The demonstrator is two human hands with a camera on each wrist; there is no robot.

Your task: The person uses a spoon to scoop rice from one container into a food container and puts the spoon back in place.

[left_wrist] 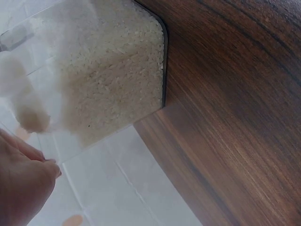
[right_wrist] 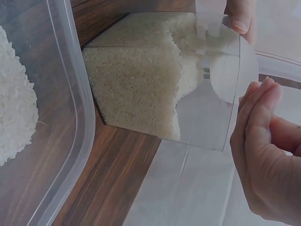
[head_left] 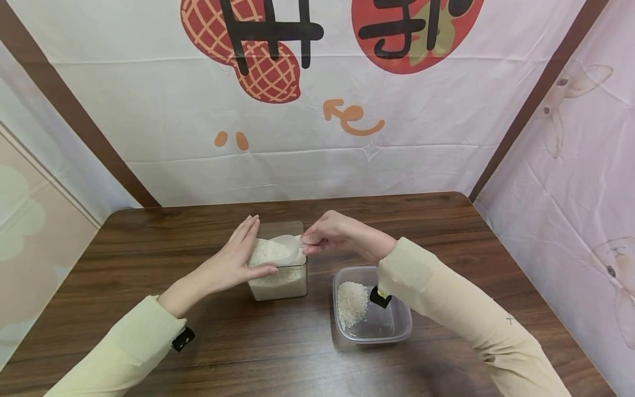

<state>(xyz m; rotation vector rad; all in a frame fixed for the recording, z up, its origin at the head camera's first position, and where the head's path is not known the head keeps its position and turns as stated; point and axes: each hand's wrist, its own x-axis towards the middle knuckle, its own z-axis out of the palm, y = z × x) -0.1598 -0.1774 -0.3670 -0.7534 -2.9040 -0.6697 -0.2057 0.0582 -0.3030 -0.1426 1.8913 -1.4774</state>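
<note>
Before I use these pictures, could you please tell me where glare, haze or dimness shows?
Head view: pale sheen on the table, toward the bottom; left wrist view: whitish haze over the rice container, at upper left; right wrist view: dimmer, greyer overall, the right hand distinguishable.

A dark wood-grained tabletop [head_left: 238,353] runs back to a white cloth [head_left: 421,171] printed with a red peanut [head_left: 273,82], a red disc [head_left: 461,33], black lettering [head_left: 278,30] and an orange arrow [head_left: 367,131]. Brown strips [head_left: 79,116] slant down both sides of the cloth. Beyond them, a pale pinkish curtain [head_left: 560,209] with animal drawings [head_left: 570,91] hangs right, and a beige panel [head_left: 44,187] stands left.
</note>
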